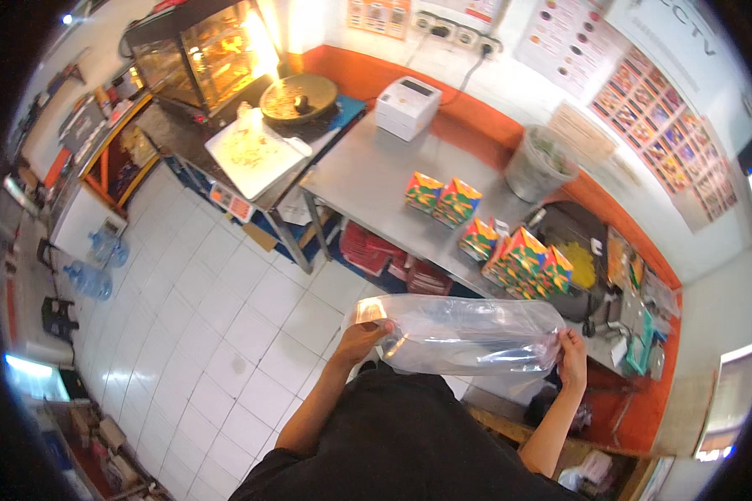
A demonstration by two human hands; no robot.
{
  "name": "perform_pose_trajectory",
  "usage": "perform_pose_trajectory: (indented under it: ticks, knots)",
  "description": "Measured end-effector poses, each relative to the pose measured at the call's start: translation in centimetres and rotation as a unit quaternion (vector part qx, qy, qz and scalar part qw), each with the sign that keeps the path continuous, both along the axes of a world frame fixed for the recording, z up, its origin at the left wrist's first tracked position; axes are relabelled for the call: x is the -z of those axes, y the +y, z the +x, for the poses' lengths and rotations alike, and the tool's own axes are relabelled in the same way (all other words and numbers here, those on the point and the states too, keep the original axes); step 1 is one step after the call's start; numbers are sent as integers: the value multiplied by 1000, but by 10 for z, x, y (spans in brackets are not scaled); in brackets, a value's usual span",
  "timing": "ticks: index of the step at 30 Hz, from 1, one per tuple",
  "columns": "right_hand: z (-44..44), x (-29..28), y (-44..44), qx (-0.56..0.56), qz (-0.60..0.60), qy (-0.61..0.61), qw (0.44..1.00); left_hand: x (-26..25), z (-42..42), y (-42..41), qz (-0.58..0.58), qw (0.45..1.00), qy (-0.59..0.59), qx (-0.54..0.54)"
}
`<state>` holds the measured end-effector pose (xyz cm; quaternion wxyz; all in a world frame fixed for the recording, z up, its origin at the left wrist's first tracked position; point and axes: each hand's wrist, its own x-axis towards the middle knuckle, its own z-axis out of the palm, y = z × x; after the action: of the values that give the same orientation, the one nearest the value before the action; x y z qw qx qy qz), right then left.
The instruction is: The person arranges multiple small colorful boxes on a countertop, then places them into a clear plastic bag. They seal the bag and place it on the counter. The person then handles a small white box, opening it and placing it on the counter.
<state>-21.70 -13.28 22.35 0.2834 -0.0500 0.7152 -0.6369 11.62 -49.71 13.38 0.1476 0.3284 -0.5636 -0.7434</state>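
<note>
A clear plastic bag [470, 332] is stretched wide in front of my body. My left hand [363, 341] pinches one end of it, thumb on top. At the other end, my right hand [570, 357] grips the bag's edge, its fingers curled. Beyond the bag, colourful patterned food boxes [520, 260] stand grouped on the steel table [376, 181], and two more patterned boxes [456, 201] stand farther left on it.
A white label printer [407, 106] and a plastic bucket [539, 166] stand along the wall. A dark tray with yellow food [576, 263] lies at right. A white cutting board [254, 153], a large round pan [297, 100] and a lit display case [213, 56] are at upper left.
</note>
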Motion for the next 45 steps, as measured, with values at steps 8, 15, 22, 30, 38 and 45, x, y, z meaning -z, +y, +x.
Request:
perform_pose_trajectory:
  ticks: [8, 15, 22, 30, 38, 45]
  knots:
    - [-38, 53, -64, -299, 331, 236, 863, -69, -6, -73, 18, 995, 83, 47]
    - [-9, -35, -183, -203, 209, 384, 876, -120, -41, -79, -201, 979, -19, 3]
    - [50, -27, -311, -487, -124, 111, 857, -144, -126, -40, -102, 992, -78, -17]
    - [38, -21, -360, -534, -169, 96, 823, -119, -102, -74, -54, 995, -49, -65]
    - [0, -28, -366, -436, -99, 342, 827, -76, -71, -140, -271, 942, -171, -101]
    - [-51, -44, -363, -260, -43, 259, 929, -45, -61, -204, -274, 912, -79, -296]
